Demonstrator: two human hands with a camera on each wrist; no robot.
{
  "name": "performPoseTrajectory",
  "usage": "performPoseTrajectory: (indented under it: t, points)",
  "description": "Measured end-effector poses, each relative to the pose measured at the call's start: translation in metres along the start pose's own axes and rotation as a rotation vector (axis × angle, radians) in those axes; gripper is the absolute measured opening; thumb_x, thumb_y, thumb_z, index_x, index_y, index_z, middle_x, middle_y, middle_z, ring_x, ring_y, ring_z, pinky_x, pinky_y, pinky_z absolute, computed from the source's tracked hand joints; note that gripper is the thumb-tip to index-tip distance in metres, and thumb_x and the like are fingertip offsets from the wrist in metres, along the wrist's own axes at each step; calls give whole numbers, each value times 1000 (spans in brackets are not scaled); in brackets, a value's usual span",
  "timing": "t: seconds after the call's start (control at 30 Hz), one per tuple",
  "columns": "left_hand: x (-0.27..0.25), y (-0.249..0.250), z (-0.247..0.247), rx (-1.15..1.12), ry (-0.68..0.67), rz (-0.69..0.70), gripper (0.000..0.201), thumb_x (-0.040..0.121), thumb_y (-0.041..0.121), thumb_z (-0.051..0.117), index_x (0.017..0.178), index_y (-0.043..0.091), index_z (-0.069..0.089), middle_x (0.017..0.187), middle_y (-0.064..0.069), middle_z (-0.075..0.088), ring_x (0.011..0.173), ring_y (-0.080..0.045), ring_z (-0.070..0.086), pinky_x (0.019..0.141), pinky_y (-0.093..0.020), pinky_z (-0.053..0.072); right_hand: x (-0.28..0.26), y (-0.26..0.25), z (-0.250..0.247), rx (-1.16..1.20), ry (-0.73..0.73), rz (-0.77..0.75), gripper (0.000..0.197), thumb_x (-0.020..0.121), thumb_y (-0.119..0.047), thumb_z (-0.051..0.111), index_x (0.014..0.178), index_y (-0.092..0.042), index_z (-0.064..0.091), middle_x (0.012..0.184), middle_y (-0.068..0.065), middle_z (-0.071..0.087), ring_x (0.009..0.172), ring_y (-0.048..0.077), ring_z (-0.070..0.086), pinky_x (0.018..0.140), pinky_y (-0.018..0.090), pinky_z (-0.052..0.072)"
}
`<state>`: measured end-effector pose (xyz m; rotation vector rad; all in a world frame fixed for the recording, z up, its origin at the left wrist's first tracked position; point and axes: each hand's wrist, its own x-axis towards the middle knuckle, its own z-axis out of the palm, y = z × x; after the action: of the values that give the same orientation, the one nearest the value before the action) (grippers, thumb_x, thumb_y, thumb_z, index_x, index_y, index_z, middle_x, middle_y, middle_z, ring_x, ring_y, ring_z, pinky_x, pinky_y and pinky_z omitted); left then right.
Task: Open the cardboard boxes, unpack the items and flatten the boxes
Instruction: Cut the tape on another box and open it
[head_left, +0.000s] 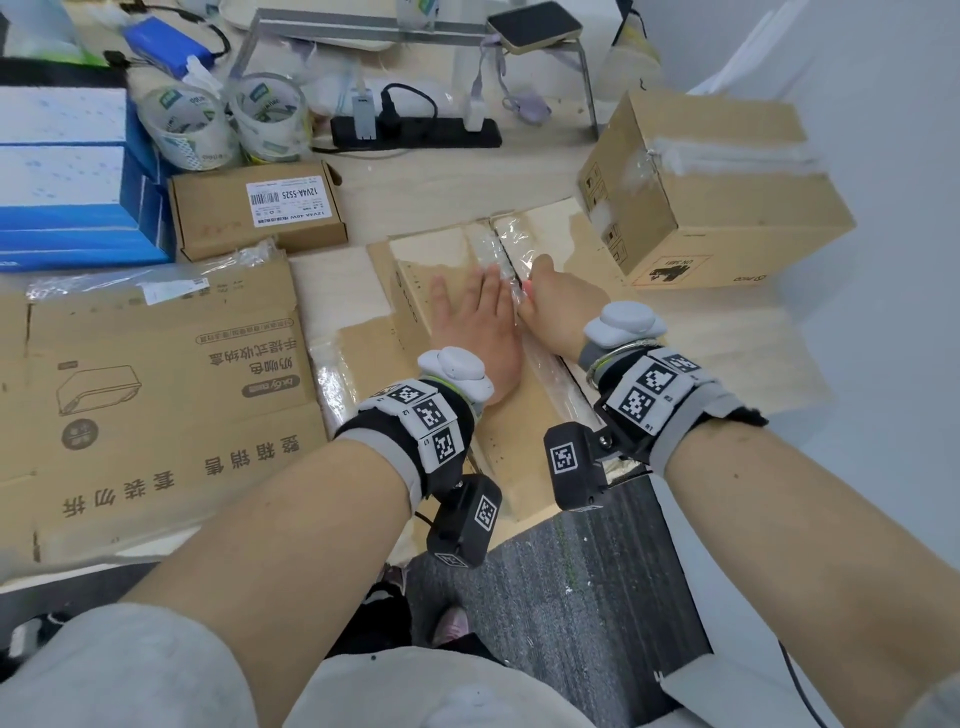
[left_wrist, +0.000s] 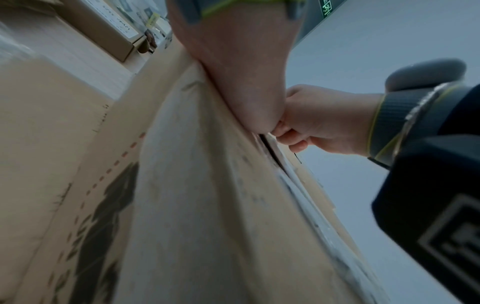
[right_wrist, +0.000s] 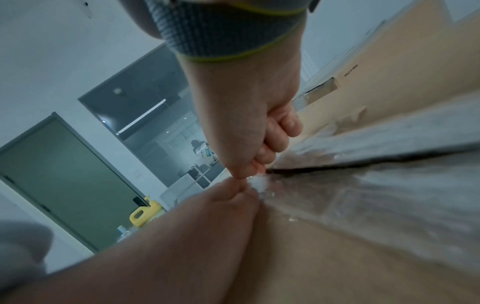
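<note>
A long cardboard box (head_left: 447, 249) lies in the middle of the table, with clear tape (head_left: 493, 244) along its top seam. My left hand (head_left: 472, 317) lies flat with straight fingers on the left flap beside the seam. My right hand (head_left: 545, 296) sits just right of it, its fingers curled and digging into the tape at the seam. In the right wrist view the right hand (right_wrist: 254, 127) pinches at the point where a dark gap (right_wrist: 337, 164) between the flaps ends, touching the left hand (right_wrist: 207, 216). The left wrist view shows the left hand (left_wrist: 246, 72) on the flap.
A second taped box (head_left: 727, 208) stands at the right. A flattened printed box (head_left: 156, 389) lies at the left, with a small labelled box (head_left: 254, 213) behind it. Tape rolls (head_left: 270, 119), a power strip (head_left: 415, 130) and blue boxes (head_left: 67, 182) crowd the back.
</note>
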<state>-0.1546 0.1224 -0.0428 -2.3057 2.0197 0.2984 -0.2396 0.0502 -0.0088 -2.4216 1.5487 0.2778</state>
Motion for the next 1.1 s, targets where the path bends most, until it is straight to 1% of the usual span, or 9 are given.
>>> performPoseTrajectory:
  t: [0.1,0.23,0.33,0.43,0.53,0.7,0.83,0.97,1.1]
  points:
    - [0,1,-1,-6,1,-11,56,101,29,15,153,11,5,161,-5,1,148,-22,-4,115,-59,-5,-5,1,2,34,-4,14,24,98,-22,39,116,-5,36,99,17,63,71,29,50,62,33,35]
    - [-10,5,2,-67,21,-4,55,101,29,19,153,12,11,161,-4,5,148,-23,0,115,-59,-5,-11,-3,10,59,61,51,22,100,-21,35,117,-6,35,96,18,63,69,30,48,61,34,33]
    - [-16,7,6,-84,41,17,54,101,29,19,152,13,16,161,-3,11,148,-22,4,115,-58,-5,-16,-5,17,67,112,74,26,101,-23,32,121,-6,34,98,18,64,77,34,57,63,35,33]
    - [-15,6,8,-91,57,13,53,101,28,19,152,13,18,160,-3,14,148,-21,5,115,-57,-5,-18,-5,24,72,127,73,26,102,-26,31,119,-6,34,97,19,65,84,36,61,64,34,34]
    - [-15,6,10,-80,70,8,53,101,30,18,152,14,19,160,-2,15,148,-20,6,115,-57,-5,-16,-2,23,53,112,59,26,102,-26,31,118,-6,34,98,19,65,83,36,61,63,35,33]
    - [-14,7,11,-55,49,0,54,101,30,16,152,13,15,161,-2,12,148,-21,3,114,-58,-6,-16,2,23,30,83,36,24,101,-26,32,115,-6,35,97,17,65,79,34,59,61,33,34]
    - [-13,7,12,-44,46,0,55,101,31,16,152,13,15,160,-3,12,148,-22,3,115,-59,-4,-19,2,24,23,66,65,21,101,-22,32,115,-7,35,98,17,65,72,30,52,62,33,33]
    - [-13,7,10,-32,48,-8,56,100,32,17,152,12,15,160,-3,13,148,-22,4,115,-59,-3,-25,1,24,-7,46,82,28,100,-18,32,124,-4,33,103,17,65,86,34,61,64,34,32]
    - [-14,7,11,-40,43,-14,56,100,32,17,152,11,15,160,-3,12,148,-22,3,115,-59,-4,-29,3,24,25,29,77,29,100,-17,31,125,-3,33,103,19,64,87,35,61,64,34,32]
